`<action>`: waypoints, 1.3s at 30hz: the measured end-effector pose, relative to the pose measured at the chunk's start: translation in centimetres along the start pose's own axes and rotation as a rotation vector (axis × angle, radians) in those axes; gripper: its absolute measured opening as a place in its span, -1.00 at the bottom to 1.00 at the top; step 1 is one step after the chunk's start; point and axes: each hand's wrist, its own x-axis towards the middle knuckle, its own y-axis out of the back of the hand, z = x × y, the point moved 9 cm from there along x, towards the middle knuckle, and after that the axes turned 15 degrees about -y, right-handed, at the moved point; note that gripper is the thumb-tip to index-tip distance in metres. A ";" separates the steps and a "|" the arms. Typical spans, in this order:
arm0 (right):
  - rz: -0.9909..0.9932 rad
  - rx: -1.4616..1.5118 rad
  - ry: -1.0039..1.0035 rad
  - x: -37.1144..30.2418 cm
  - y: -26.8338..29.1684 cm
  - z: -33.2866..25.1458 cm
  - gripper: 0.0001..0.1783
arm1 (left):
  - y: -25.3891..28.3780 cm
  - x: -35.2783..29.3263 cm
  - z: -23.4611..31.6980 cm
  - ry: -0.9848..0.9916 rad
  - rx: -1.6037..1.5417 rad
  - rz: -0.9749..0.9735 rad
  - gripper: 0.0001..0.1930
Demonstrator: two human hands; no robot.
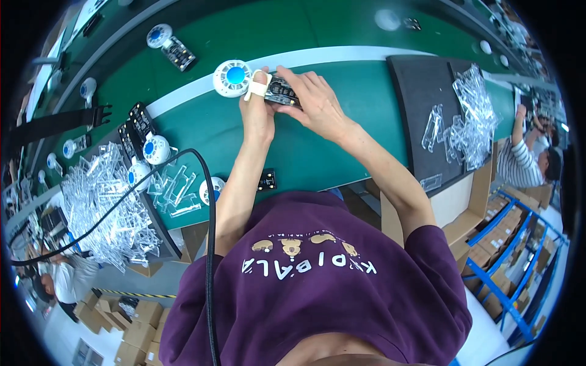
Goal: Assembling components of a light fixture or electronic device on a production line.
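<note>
Both hands hold one unit over the green mat: a black circuit-board body (281,93) with a white round fan-like head (234,78) that has a blue centre. My left hand (257,113) is closed around the end of the board beside the head, and a pale wrap (259,84) covers one of its digits. The fingers and thumb of my right hand (318,105) pinch the other end of the board. Fingers partly hide the board's surface. Close to my left forearm lies a similar unit, its white head (212,190) and its black board (267,180) showing on either side.
Clear plastic shells lie heaped at the left (107,201) and on a dark tray at the right (473,116). More fan-like units (157,149) lie by the left heap. Another unit (178,53) rests on the green belt (274,27) beyond. A black cable (212,256) hangs before my left arm.
</note>
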 end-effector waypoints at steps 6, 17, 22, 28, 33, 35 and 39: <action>0.307 1.279 -0.974 -4.3 -0.9 9.3 -0.65 | -6.7 -4.0 4.3 -0.404 0.247 -0.109 -0.54; 0.336 1.376 -0.988 -6.9 4.9 13.0 -0.51 | -15.6 -9.8 2.8 -0.722 0.699 -0.602 -0.36; 0.528 0.171 -0.833 -11.0 15.6 19.8 -0.73 | -11.5 7.9 -2.3 -0.021 0.609 -0.302 -0.56; 0.072 -0.554 -0.560 -19.7 18.9 26.8 -0.66 | -6.1 20.9 2.7 -0.312 1.417 -0.105 -0.38; -0.267 -0.544 -0.208 -21.0 17.4 28.7 -0.48 | -15.7 17.1 -4.8 -0.612 1.736 -0.368 -0.20; -0.276 -0.531 -0.154 -19.9 17.4 28.3 -0.49 | -15.8 17.1 -12.5 0.035 1.177 -0.306 -0.14; -0.171 -0.313 -0.253 -17.2 17.7 27.9 -0.54 | -17.6 17.9 -13.3 -0.103 1.173 -0.226 -0.20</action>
